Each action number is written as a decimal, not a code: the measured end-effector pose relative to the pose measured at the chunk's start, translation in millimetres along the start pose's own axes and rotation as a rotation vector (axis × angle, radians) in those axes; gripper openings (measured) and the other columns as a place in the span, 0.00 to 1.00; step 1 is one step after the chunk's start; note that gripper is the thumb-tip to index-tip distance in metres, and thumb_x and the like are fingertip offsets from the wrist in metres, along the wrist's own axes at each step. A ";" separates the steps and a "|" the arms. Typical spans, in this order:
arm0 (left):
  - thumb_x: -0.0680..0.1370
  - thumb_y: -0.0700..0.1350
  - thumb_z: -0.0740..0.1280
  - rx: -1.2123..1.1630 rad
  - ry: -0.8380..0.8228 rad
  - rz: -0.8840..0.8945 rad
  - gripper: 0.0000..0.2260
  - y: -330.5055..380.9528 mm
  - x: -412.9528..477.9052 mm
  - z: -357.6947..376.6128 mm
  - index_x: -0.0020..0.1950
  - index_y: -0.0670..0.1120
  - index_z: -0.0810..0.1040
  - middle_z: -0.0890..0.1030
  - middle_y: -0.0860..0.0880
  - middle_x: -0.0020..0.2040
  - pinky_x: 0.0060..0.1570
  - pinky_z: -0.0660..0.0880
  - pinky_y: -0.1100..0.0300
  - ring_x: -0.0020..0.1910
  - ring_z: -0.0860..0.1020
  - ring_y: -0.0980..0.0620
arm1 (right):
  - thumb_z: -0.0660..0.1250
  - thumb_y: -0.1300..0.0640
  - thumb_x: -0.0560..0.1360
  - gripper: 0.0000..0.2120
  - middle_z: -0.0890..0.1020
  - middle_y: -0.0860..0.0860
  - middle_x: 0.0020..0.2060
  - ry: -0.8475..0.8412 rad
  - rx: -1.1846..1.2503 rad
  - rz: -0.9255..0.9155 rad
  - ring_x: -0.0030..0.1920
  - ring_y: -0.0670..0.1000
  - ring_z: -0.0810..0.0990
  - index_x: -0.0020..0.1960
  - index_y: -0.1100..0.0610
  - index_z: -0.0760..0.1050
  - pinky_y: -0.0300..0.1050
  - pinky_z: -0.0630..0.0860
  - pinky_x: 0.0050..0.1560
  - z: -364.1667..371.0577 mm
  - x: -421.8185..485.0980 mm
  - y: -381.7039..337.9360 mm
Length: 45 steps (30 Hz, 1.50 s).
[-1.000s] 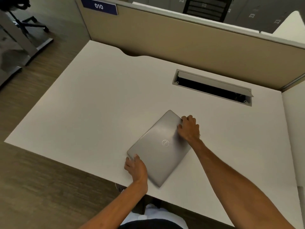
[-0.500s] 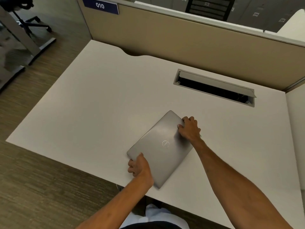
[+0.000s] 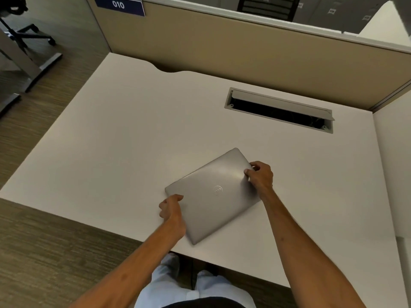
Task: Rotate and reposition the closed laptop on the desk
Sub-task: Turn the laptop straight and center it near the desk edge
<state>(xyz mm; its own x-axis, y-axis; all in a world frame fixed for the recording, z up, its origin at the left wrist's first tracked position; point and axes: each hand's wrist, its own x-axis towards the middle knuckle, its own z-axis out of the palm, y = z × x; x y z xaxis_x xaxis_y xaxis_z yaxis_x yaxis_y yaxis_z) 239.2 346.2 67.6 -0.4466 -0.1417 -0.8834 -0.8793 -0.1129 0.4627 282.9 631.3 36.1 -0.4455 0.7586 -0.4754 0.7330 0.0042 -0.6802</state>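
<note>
A closed silver laptop [image 3: 213, 194] with a round logo on its lid lies at an angle on the white desk [image 3: 133, 141], near the front edge. My left hand [image 3: 172, 207] grips its near left edge, thumb on the lid. My right hand [image 3: 260, 176] grips the far right edge, fingers curled over the rim. One corner points toward the desk's front edge.
An open cable slot [image 3: 279, 110] is cut into the desk behind the laptop. A tan partition [image 3: 244, 45] with a blue "010" sign [image 3: 119, 5] runs along the back. A chair base [image 3: 33, 36] stands on the floor at the left.
The laptop has turned a little, its left corner swinging away from me. My left hand slid along the near left edge; my right hand moved with the far right edge.
</note>
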 end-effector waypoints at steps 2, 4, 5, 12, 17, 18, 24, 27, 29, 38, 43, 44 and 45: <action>0.60 0.50 0.73 0.019 -0.032 0.021 0.35 1.1 22.8 -2.6 0.69 0.51 0.74 0.80 0.42 0.67 0.57 0.83 0.37 0.60 0.82 0.37 | 0.74 0.59 0.69 0.15 0.87 0.49 0.46 0.022 0.079 0.017 0.50 0.56 0.86 0.55 0.52 0.85 0.55 0.81 0.59 -7.8 -11.0 1.0; 0.61 0.50 0.73 0.058 -0.071 0.023 0.36 10.1 24.9 -4.2 0.71 0.51 0.76 0.82 0.42 0.67 0.49 0.82 0.46 0.59 0.83 0.39 | 0.73 0.63 0.71 0.15 0.87 0.51 0.48 0.032 0.132 0.026 0.50 0.57 0.86 0.57 0.54 0.84 0.47 0.79 0.52 -15.1 -18.4 3.4; 0.64 0.50 0.72 0.080 -0.089 0.028 0.34 17.8 15.4 -3.7 0.72 0.50 0.76 0.82 0.42 0.66 0.46 0.81 0.49 0.57 0.82 0.41 | 0.73 0.64 0.72 0.16 0.87 0.52 0.49 0.035 0.152 0.031 0.50 0.57 0.86 0.59 0.55 0.84 0.45 0.78 0.49 -18.3 -21.8 5.4; 0.78 0.46 0.66 0.269 -0.224 0.108 0.19 54.6 -2.8 0.2 0.69 0.47 0.76 0.79 0.50 0.52 0.50 0.74 0.52 0.47 0.77 0.51 | 0.71 0.67 0.73 0.17 0.84 0.52 0.46 0.125 0.307 0.179 0.46 0.53 0.81 0.60 0.57 0.83 0.46 0.75 0.49 -23.5 -55.8 29.6; 0.78 0.49 0.66 0.377 -0.285 0.108 0.12 67.0 0.9 1.0 0.60 0.48 0.77 0.79 0.50 0.51 0.53 0.72 0.51 0.46 0.77 0.51 | 0.71 0.67 0.71 0.17 0.84 0.52 0.46 0.198 0.394 0.290 0.43 0.52 0.81 0.59 0.56 0.84 0.46 0.77 0.47 -16.1 -77.8 54.4; 0.79 0.49 0.66 0.391 -0.293 0.108 0.11 67.9 1.8 1.2 0.59 0.48 0.77 0.79 0.51 0.50 0.54 0.72 0.51 0.46 0.77 0.52 | 0.71 0.66 0.71 0.17 0.85 0.53 0.49 0.213 0.395 0.302 0.43 0.54 0.82 0.58 0.56 0.84 0.46 0.77 0.47 -14.6 -80.3 58.6; 0.80 0.52 0.65 0.470 -0.328 0.117 0.11 69.3 7.3 8.3 0.59 0.48 0.77 0.78 0.51 0.50 0.55 0.70 0.51 0.47 0.76 0.52 | 0.72 0.66 0.71 0.17 0.85 0.54 0.50 0.267 0.389 0.352 0.47 0.56 0.83 0.58 0.56 0.85 0.46 0.78 0.48 -12.0 -89.8 76.1; 0.80 0.52 0.65 0.492 -0.339 0.127 0.11 70.6 6.7 13.0 0.57 0.48 0.76 0.78 0.51 0.50 0.50 0.70 0.52 0.46 0.75 0.52 | 0.72 0.66 0.71 0.16 0.84 0.53 0.49 0.278 0.379 0.350 0.47 0.56 0.83 0.57 0.56 0.85 0.46 0.77 0.48 -11.1 -92.2 80.8; 0.79 0.52 0.65 0.506 -0.342 0.138 0.11 71.5 7.2 15.9 0.56 0.47 0.76 0.77 0.51 0.50 0.48 0.69 0.53 0.45 0.74 0.52 | 0.72 0.67 0.71 0.14 0.84 0.53 0.48 0.283 0.381 0.347 0.47 0.56 0.82 0.56 0.57 0.84 0.46 0.76 0.48 -10.0 -93.9 82.9; 0.77 0.54 0.66 0.543 -0.335 0.160 0.14 74.9 15.0 22.2 0.58 0.48 0.77 0.76 0.51 0.54 0.52 0.67 0.50 0.47 0.73 0.52 | 0.72 0.66 0.71 0.15 0.84 0.53 0.49 0.292 0.346 0.333 0.48 0.56 0.82 0.58 0.58 0.83 0.47 0.78 0.49 -7.1 -94.3 86.7; 0.78 0.53 0.66 0.535 -0.339 0.152 0.12 72.3 13.6 20.9 0.58 0.48 0.77 0.76 0.51 0.51 0.48 0.67 0.52 0.46 0.73 0.53 | 0.72 0.66 0.72 0.16 0.84 0.54 0.51 0.289 0.313 0.321 0.48 0.56 0.82 0.59 0.58 0.82 0.47 0.78 0.49 -6.2 -93.7 87.7; 0.78 0.53 0.66 0.534 -0.335 0.152 0.12 71.2 14.6 20.4 0.58 0.48 0.77 0.76 0.51 0.50 0.48 0.67 0.52 0.46 0.73 0.53 | 0.72 0.66 0.72 0.16 0.85 0.55 0.52 0.292 0.306 0.318 0.48 0.56 0.82 0.59 0.58 0.82 0.47 0.78 0.49 -5.8 -93.5 87.8; 0.78 0.53 0.66 0.532 -0.331 0.153 0.12 70.5 14.5 19.9 0.58 0.48 0.77 0.77 0.52 0.49 0.49 0.67 0.52 0.46 0.73 0.53 | 0.72 0.66 0.73 0.16 0.85 0.55 0.53 0.293 0.298 0.316 0.48 0.56 0.82 0.60 0.58 0.82 0.47 0.78 0.49 -5.4 -93.6 87.6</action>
<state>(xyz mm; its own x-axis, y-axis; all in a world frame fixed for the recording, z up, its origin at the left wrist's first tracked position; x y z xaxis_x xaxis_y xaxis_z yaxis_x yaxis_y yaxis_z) 167.4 355.8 85.9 -0.5262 0.2026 -0.8259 -0.7256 0.3994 0.5603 391.6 564.2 24.0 -0.0321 0.8436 -0.5360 0.6109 -0.4079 -0.6786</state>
